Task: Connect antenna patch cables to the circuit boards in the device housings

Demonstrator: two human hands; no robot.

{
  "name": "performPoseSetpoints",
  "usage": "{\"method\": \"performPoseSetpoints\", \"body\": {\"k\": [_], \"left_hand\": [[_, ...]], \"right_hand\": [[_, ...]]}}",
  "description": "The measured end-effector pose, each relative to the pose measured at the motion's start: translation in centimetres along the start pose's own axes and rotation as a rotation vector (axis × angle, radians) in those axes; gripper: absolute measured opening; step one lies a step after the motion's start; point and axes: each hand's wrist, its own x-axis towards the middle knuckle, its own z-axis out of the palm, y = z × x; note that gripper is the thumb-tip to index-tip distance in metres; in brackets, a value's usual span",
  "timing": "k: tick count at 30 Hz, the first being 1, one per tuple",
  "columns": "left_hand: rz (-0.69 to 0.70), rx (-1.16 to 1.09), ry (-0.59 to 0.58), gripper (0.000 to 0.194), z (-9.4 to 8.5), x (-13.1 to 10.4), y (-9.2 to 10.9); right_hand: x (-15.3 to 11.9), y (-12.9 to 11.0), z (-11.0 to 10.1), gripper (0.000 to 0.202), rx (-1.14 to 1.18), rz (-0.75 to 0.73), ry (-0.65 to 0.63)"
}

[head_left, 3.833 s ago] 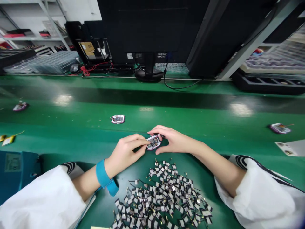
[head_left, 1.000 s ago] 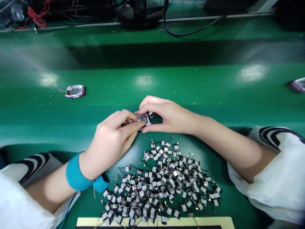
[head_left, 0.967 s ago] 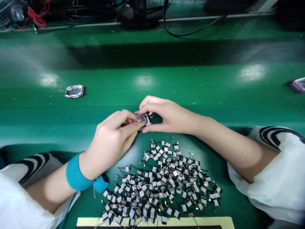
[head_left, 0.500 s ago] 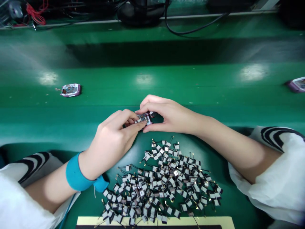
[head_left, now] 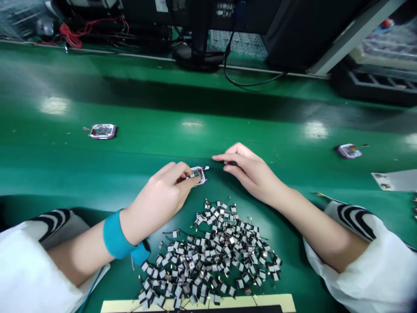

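At far left sits 1 loose case (head_left: pixel 103 131). Your left hand (head_left: pixel 164 189) pinches the held case (head_left: pixel 201 174), its left end hidden, so its long axis cannot be told. Its white tab (head_left: pixel 207 168) points right, above the pile (head_left: pixel 211 256). Past a gap, your right hand (head_left: pixel 256 176), index finger out, pinches a dark part (head_left: pixel 232 163), mostly covered.

I see a glossy green tabletop (head_left: pixel 156 143) spanning the view, with patches of light (head_left: pixel 315 129) on it. Beyond its far edge I make out a black monitor stand (head_left: pixel 197 57) and a slanting grey post (head_left: pixel 355 40).
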Motion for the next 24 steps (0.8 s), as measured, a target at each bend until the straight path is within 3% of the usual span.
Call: {"method": "performPoseSetpoints", "body": {"k": [7,13,24], "left_hand": [[0.013,0.025,0.003,0.019,-0.1,0.0,-0.2],[0.019,0.025,0.006,0.017,0.0,0.0,-0.2],[0.012,0.004,0.012,0.013,0.1,0.2,-0.2]], "right_hand": [[-1.3,-1.2,0.6,0.017,0.033,0.007,0.180],[-0.9,-1.1,0.7,0.012,0.063,0.010,0.147],[-0.9,-1.1,1.1,0.011,0.025,0.039,0.238]]}}
